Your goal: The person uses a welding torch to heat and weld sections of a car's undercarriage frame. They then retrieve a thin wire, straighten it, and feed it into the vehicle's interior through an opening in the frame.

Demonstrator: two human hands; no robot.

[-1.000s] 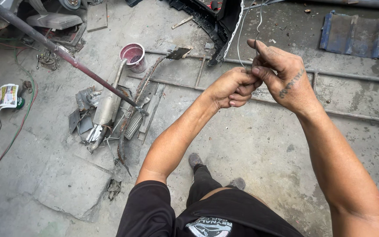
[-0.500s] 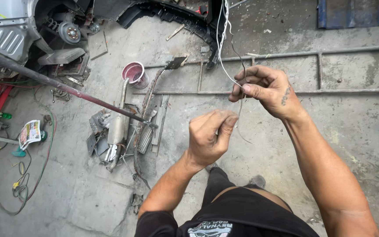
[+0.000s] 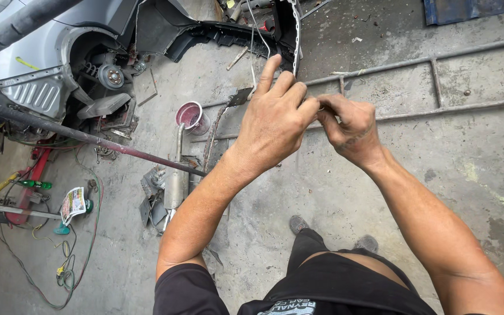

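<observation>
My left hand (image 3: 275, 119) and my right hand (image 3: 348, 125) meet in front of me, fingertips pinched together on a thin wire (image 3: 253, 49). The wire runs up from my fingers toward a black car bumper (image 3: 223, 32) lying on the concrete floor. My left index finger points upward. The spot where the fingers grip the wire is mostly hidden by the left hand.
A long dark metal bar (image 3: 88, 137) crosses the left side. A pink-rimmed can (image 3: 191, 115), an exhaust pipe part (image 3: 173, 184) and scrap lie on the floor. A car's bare wheel hub (image 3: 111, 76) is at upper left. A metal rail frame (image 3: 433, 87) lies to the right. Cables (image 3: 83, 245) trail at lower left.
Both hands have come together and risen in view; half a second ago my left hand was lower and apart from the right. The view has shifted toward the car.
</observation>
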